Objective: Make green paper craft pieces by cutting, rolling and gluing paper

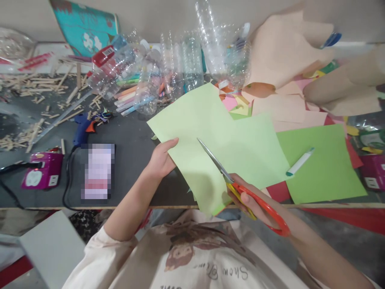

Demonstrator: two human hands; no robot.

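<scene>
Pinching a pale green sheet (pixel 222 120) by its left edge with the left grip (pixel 162 160); clasping red-and-yellow scissors (pixel 221 168) in the right grip (pixel 252 202) and pointing the blade forward-left across the sheet. Holding the sheet between both grips and ahead of them, above the bench (pixel 128 134), near a phone (pixel 98 170) left of the left grip and a marker (pixel 300 161) ahead-right of the right grip.
</scene>
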